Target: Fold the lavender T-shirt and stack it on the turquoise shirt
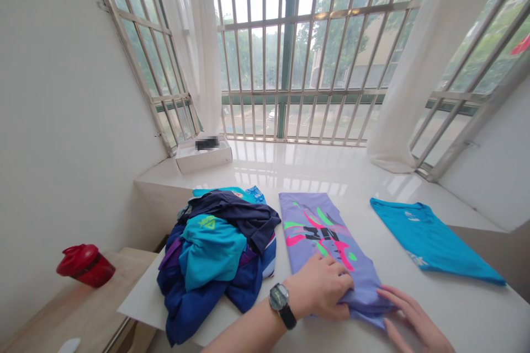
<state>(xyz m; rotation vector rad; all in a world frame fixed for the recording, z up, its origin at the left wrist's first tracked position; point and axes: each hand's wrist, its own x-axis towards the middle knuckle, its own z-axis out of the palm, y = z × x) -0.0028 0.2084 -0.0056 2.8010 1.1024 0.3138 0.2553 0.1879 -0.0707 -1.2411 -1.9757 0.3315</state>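
Note:
A lilac shirt with pink, green and black print lies folded lengthwise on the white table. My left hand, with a watch on its wrist, lies on the shirt's near end, its fingers curled around the fabric edge. My right hand rests flat beside the same end, fingers stretched out and touching the cloth. To the left sits a pile of clothes in dark blue, navy and teal. A folded turquoise shirt lies to the right, out of both hands' reach.
A white box stands on the glossy window ledge behind the table. Barred windows and white curtains rise behind it. A red lidded container sits on a low wooden cabinet at the left.

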